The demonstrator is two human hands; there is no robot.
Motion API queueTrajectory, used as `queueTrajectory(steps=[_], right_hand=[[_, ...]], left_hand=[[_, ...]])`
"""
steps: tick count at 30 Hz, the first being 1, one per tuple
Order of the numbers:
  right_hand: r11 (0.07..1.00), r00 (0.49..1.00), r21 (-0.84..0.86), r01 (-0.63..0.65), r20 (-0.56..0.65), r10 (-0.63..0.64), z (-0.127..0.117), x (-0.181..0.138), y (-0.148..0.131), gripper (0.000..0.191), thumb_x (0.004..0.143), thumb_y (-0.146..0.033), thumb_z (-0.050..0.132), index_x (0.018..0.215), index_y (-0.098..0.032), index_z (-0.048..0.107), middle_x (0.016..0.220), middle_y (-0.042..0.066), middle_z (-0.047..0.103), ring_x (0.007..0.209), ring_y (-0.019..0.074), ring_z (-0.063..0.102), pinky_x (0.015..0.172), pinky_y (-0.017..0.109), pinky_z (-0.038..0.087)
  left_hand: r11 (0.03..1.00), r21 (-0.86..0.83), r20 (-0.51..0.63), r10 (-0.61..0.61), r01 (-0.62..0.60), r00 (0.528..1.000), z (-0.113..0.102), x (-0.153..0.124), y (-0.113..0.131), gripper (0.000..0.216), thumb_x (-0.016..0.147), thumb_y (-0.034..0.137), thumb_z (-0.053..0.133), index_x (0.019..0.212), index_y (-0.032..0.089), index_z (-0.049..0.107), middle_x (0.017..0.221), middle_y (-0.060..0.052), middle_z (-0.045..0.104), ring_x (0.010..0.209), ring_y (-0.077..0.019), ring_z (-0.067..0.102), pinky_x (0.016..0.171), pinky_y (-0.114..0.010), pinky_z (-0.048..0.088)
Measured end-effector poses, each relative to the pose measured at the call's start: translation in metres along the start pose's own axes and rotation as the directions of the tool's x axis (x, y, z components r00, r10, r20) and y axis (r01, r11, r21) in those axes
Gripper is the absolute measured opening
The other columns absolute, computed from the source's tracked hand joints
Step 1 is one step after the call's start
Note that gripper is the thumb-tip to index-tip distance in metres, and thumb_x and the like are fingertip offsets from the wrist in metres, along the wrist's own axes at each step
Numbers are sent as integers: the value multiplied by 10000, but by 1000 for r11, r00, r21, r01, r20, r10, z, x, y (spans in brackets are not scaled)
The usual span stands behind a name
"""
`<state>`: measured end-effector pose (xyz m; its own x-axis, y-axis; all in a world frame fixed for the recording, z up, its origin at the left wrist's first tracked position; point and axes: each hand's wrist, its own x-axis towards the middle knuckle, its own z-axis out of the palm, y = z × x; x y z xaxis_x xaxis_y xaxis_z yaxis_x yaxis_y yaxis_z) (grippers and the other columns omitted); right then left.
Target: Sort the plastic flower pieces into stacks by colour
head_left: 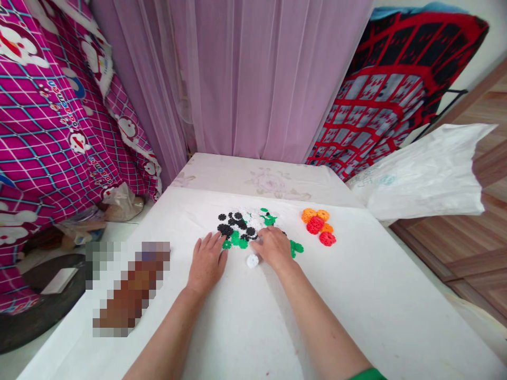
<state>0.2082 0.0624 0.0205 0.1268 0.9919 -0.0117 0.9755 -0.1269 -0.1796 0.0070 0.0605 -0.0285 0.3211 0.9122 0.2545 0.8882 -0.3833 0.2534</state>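
Observation:
A mixed pile of small notched plastic discs lies on the white-covered table, with black discs (pixel 225 230), green discs (pixel 239 240) and white discs (pixel 255 216) jumbled together. At the pile's left edge my left hand (pixel 207 262) lies flat, fingers spread, its fingertips by the black discs. My right hand (pixel 276 246) rests over the right part of the pile, thumb and forefinger apart, hiding some discs beneath it. Between the hands and nearer to me is a single white disc (pixel 252 260). Right of the pile sit orange discs (pixel 322 215) and red discs (pixel 327 239), grouped apart.
A white cloth covers the table (pixel 356 295). On its left lies a pixelated, unreadable patch (pixel 132 295). A white plastic bag (pixel 428 174) hangs at the right edge. Purple curtains (pixel 245 79) stand behind the table, with a patterned pink cloth (pixel 51 132) at left.

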Motion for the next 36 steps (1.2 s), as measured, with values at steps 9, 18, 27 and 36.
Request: queueTrajectory(steps=[9, 18, 27, 36], right_hand=[[994, 997, -90, 70, -30, -73, -4, -13, 21, 192, 821, -278, 584, 899, -179, 729, 993, 98, 677, 978, 247, 587, 803, 323, 408], [964, 984, 220, 146, -132, -119, -9, -51, 24, 145, 811, -279, 636, 924, -230, 712, 1009, 34, 681, 966, 203, 602, 860, 303, 418], [951, 961, 159, 265, -122, -247, -8, -54, 10, 91, 792, -245, 640, 858, -230, 701, 921, 36, 669, 922, 201, 592, 833, 304, 424], [954, 967, 166, 249, -101, -235, -10, -53, 10, 120, 825, -273, 624, 900, -227, 706, 962, 37, 671, 948, 203, 592, 849, 307, 428]], left_hand=[[1000, -16, 22, -11, 11, 1000, -2, 0, 1, 429, 933, 278, 408, 1327, 195, 557, 1435, -92, 535, 1356, -310, 444, 1122, -561, 326], [1000, -15, 38, -12, 13, 999, -3, 1, 2, 437, 937, 281, 393, 1332, 182, 553, 1435, -93, 535, 1358, -313, 440, 1123, -558, 324], [1000, -16, 33, -12, 13, 999, -3, 1, 2, 437, 935, 283, 403, 1334, 183, 551, 1437, -93, 533, 1356, -317, 440, 1120, -559, 325], [1000, -14, 33, -21, 22, 999, -4, 1, 2, 434, 934, 283, 403, 1330, 197, 559, 1430, -93, 541, 1356, -309, 442, 1120, -552, 328]])
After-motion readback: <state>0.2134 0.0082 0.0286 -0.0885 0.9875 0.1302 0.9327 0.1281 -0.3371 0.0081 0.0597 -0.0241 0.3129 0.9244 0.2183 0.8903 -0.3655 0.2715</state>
